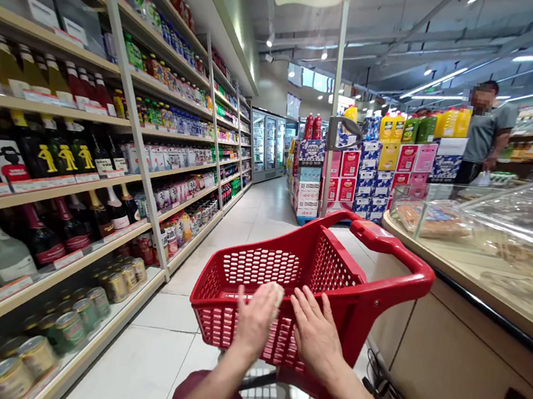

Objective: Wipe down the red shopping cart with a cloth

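A red plastic shopping trolley basket [255, 272] with a red handle [393, 246] stands right in front of me in a shop aisle. Nothing shows inside it. My left hand [255, 316] lies against the basket's near rim, fingers held together and stretched upward. My right hand [316, 332] rests beside it on the same rim, fingers spread flat. Neither hand holds anything. Both forearms reach in from the bottom edge.
Shelves [46, 185] of bottles, jars and cans run along the left. A counter with a glass display case [494, 229] stands at the right. Stacked boxed goods [367, 168] fill the aisle's far end, and a person in a grey shirt [487, 133] stands behind them. The white tiled floor [242, 223] leads ahead.
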